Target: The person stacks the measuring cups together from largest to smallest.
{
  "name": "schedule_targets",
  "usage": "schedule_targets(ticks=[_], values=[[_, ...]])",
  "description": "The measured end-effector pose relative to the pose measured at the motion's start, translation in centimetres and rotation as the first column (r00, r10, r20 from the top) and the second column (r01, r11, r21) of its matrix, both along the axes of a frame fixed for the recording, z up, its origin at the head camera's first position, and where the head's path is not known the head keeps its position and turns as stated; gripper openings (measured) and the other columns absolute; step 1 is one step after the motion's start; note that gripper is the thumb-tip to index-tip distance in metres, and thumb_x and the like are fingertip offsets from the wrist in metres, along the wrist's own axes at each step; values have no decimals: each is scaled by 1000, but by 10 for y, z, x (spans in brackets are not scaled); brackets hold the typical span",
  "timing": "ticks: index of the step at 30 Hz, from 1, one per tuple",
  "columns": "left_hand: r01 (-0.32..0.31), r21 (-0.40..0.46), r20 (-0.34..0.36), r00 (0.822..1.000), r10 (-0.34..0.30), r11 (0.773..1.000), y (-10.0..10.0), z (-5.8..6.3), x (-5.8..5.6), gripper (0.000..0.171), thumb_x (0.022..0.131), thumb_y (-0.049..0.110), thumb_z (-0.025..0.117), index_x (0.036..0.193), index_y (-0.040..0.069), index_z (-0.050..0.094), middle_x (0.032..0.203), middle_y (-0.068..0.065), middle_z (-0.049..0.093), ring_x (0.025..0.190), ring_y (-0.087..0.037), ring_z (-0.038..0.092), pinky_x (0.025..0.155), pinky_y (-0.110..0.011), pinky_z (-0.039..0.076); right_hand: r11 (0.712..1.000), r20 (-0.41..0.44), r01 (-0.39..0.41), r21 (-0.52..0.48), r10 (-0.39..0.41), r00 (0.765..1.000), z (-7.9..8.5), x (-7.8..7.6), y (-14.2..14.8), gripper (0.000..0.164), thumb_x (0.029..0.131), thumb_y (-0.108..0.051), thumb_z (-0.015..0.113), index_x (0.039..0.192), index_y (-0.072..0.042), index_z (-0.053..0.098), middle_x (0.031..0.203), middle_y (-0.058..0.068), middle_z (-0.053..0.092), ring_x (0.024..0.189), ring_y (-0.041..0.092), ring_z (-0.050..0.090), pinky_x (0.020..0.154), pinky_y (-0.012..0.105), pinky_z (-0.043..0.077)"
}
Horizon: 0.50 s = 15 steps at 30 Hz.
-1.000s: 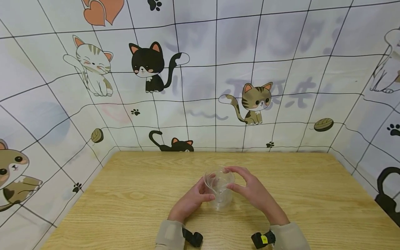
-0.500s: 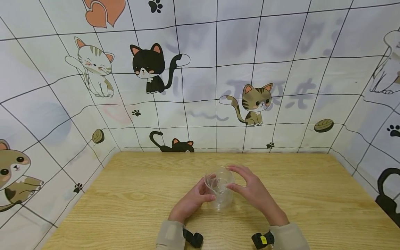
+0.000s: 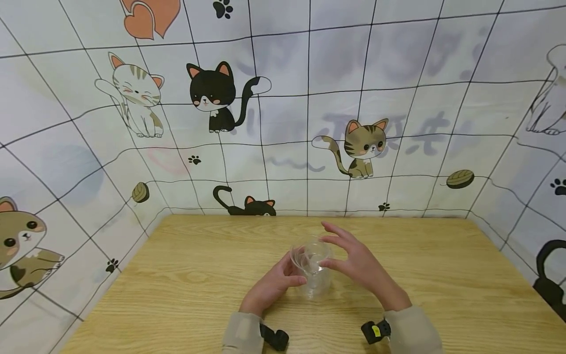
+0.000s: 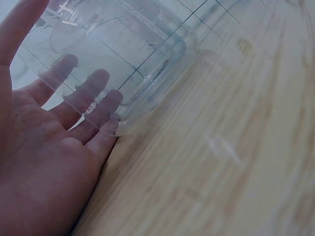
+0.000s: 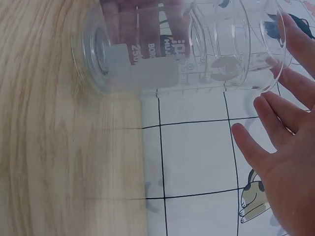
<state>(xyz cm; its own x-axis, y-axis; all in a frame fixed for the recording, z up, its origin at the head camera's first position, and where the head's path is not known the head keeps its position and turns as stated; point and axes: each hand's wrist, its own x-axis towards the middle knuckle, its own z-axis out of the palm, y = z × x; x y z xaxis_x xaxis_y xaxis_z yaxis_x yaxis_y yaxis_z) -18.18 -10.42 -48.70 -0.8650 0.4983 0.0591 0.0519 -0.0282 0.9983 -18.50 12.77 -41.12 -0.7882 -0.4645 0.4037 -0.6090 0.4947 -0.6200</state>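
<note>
A clear glass beaker (image 3: 315, 287) with white printing stands on the wooden table in front of me. A second clear piece with a round rim (image 5: 275, 78) sits in its mouth and sticks out above it in the right wrist view. My left hand (image 3: 280, 279) grips the beaker's left side; in the left wrist view its fingertips (image 4: 101, 78) show through the glass. On the other side, my right hand (image 3: 355, 255) has its fingers spread at the upper rim. Its index finger is raised off the rim, while the thumb and another fingertip stay right at it.
The light wooden table (image 3: 199, 260) ends at a white wall cloth (image 3: 287, 123) with a black grid and printed cats. Each wrist wears a small black camera (image 3: 275, 338) on a strap below a beige sleeve (image 3: 413, 329).
My right index finger has lifted off the rim and the fingers have spread wider. The left hand and beaker have stayed in place.
</note>
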Motion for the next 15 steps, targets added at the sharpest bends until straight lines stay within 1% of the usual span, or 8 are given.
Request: schedule_targets(ticks=[6, 11, 15], values=[[-2, -4, 0, 1000, 2, 1000, -1, 3, 1, 66, 86, 23, 63, 140, 36, 28, 145, 10, 34, 133, -15, 33, 108, -41, 28, 999, 10, -23, 32, 22, 1000, 6, -2, -2, 60, 76, -48, 68, 124, -13, 58, 148, -3, 31, 134, 27, 32, 98, 58, 34], [-19, -28, 3, 1000, 19, 999, -2, 4, 2, 67, 85, 24, 65, 140, 38, 28, 144, 11, 34, 132, -15, 34, 108, -41, 28, 999, 19, -37, 23, 36, 999, 7, -4, -5, 56, 77, -42, 70, 124, -15, 58, 148, -4, 32, 133, 27, 34, 97, 58, 34], [-24, -39, 1, 1000, 24, 999, -1, 2, 2, 68, 84, 25, 66, 139, 39, 29, 143, 11, 36, 131, -15, 36, 107, -41, 29, 999, 30, -40, 26, 39, 999, 5, -6, -6, 52, 78, -37, 71, 124, -16, 58, 147, -3, 33, 132, 29, 34, 95, 60, 35]])
